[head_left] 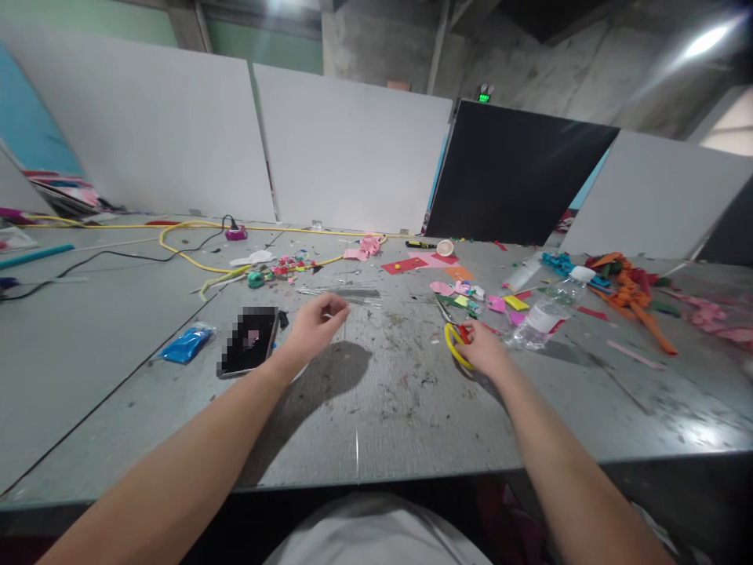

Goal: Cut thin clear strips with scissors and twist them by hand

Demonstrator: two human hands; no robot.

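Note:
My left hand (318, 323) is raised over the middle of the table, its thumb and fingers curled together in a pinch. Whatever may be between those fingertips is too small to make out. Scissors (451, 345) with yellow and red handles are under the fingers of my right hand (483, 351), which closes around the red part. Their blades point away from me, close to the tabletop. Clear plastic strips (347, 293) lie beyond my left hand. Left of that hand is a phone (259, 345), its screen partly pixelated, with a blue packet (188, 343) beside it.
A clear water bottle (544, 318) stands just right of my right hand. Paper scraps (405, 265), a yellow-black cutter (420, 245) and a tape roll (445, 248) lie farther back. Orange strips (632, 286) are heaped at right. A yellow cord (176, 245) loops at left. Upright panels (353, 149) line the back.

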